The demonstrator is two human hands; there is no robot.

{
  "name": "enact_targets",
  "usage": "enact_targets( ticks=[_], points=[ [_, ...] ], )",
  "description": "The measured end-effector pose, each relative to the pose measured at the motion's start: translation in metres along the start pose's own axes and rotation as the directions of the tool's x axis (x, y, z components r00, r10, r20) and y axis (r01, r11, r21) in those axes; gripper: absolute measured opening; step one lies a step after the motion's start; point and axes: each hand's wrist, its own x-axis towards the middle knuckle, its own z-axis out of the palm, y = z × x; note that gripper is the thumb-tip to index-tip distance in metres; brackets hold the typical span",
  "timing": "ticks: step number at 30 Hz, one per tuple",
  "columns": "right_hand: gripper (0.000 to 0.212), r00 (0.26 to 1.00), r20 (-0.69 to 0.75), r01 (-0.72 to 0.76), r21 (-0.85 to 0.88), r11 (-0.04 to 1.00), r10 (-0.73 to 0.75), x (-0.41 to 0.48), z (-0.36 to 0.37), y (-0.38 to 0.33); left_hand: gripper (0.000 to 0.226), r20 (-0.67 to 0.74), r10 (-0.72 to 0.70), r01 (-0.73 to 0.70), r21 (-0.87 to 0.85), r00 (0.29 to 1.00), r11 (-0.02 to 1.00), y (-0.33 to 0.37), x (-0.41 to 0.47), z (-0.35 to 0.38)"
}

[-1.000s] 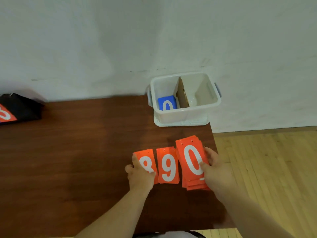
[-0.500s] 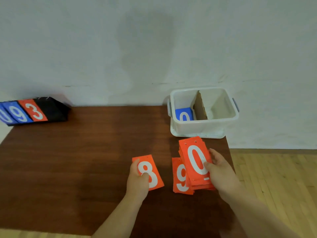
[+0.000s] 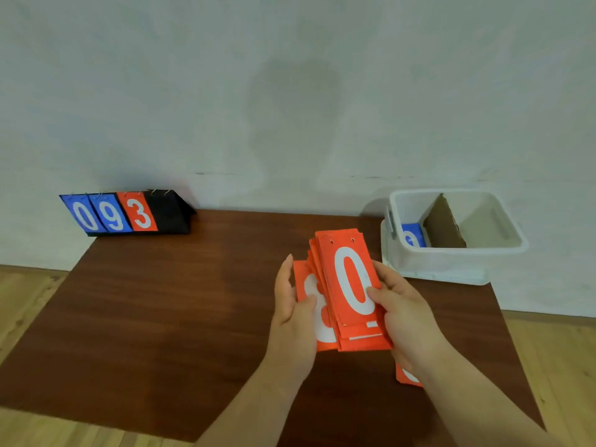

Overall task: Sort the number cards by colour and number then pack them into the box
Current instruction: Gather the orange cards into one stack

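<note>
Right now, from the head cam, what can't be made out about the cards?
Head view only:
Orange stack: only the top 0 reads; it covers the cards beneath.
Left-hand card: digit partly behind the stack and the thumb of the left hand.
Loose orange card: digit hidden under the wrist of the right hand.
Blue card in the box: digit's lower part cut off by the near wall.

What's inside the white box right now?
A cardboard divider splits the box. Left of it lies a blue card, digit partly hidden by the near wall. Right of it no card shows, though the floor's near part is covered.
</note>
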Motion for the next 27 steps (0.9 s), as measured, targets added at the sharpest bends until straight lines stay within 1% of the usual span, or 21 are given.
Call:
enact_targets(
  ticks=[2, 4, 5, 7, 9, 11, 13, 15, 16, 18, 20, 22, 25, 27],
  points=[
    [0.036, 0.998, -0.035, 0.051, -0.168, 0.985, -0.058, 0.001, 0.012, 0.009, 0.047, 0.043, 0.002, 0.000, -0.033, 0.999, 0.999, 0.002, 0.000, -0.009],
    [0.036, 0.997, -0.016, 0.071, -0.259, 0.963, -0.078, 0.000, 0.021, 0.018, 0.053, 0.128, -0.015, 0.022, -0.053, 0.992, 0.998, -0.004, 0.001, -0.015],
    [0.036, 0.997, -0.002, 0.072, -0.275, 0.959, -0.075, -0.004, 0.024, 0.020, 0.057, 0.171, -0.026, 0.033, -0.042, 0.985, 0.999, -0.008, 0.003, -0.017],
    [0.040, 0.998, 0.012, 0.065, -0.304, 0.951, -0.064, -0.007, 0.026, 0.028, 0.064, 0.233, -0.056, 0.047, 0.044, 0.971, 0.998, -0.017, 0.006, -0.015],
    [0.047, 0.999, -0.011, 0.044, -0.311, 0.950, -0.050, -0.009, 0.018, 0.033, 0.067, 0.286, -0.078, 0.046, 0.116, 0.955, 0.992, -0.026, 0.008, -0.009],
    [0.049, 0.999, -0.039, 0.019, -0.277, 0.961, -0.032, -0.010, 0.004, 0.036, 0.068, 0.315, -0.095, 0.053, 0.141, 0.944, 0.989, -0.033, 0.007, 0.002],
    [0.053, 0.999, -0.043, 0.010, -0.275, 0.961, -0.023, -0.008, -0.016, 0.039, 0.064, 0.314, -0.136, 0.086, 0.168, 0.940, 0.982, -0.040, 0.008, 0.017],
    [0.056, 0.996, -0.083, 0.004, -0.320, 0.947, -0.032, -0.003, -0.044, 0.046, 0.058, 0.262, -0.183, 0.123, 0.230, 0.947, 0.965, -0.053, 0.012, 0.036],
    [0.056, 0.992, -0.123, -0.012, -0.341, 0.940, -0.032, -0.001, -0.062, 0.050, 0.060, 0.213, -0.204, 0.134, 0.302, 0.955, 0.944, -0.062, 0.014, 0.047],
    [0.052, 0.976, -0.218, -0.062, -0.337, 0.939, -0.013, 0.000, -0.100, 0.058, 0.075, 0.106, -0.247, 0.177, 0.440, 0.963, 0.880, -0.083, 0.019, 0.066],
    [0.047, 0.962, -0.273, -0.100, -0.346, 0.933, 0.001, -0.004, -0.139, 0.066, 0.088, 0.032, -0.331, 0.264, 0.536, 0.943, 0.802, -0.105, 0.023, 0.088],
    [0.047, 0.948, -0.316, -0.146, -0.383, 0.912, 0.019, -0.006, -0.178, 0.076, 0.099, -0.030, -0.389, 0.318, 0.635, 0.921, 0.704, -0.126, 0.027, 0.111],
    [0.049, 0.939, -0.334, -0.219, -0.408, 0.886, 0.078, -0.004, -0.230, 0.093, 0.111, -0.115, -0.382, 0.329, 0.759, 0.917, 0.561, -0.154, 0.033, 0.150],
    [0.049, 0.935, -0.332, -0.259, -0.400, 0.879, 0.125, -0.004, -0.257, 0.099, 0.114, -0.167, -0.355, 0.330, 0.819, 0.920, 0.470, -0.168, 0.035, 0.175]
  ],
)
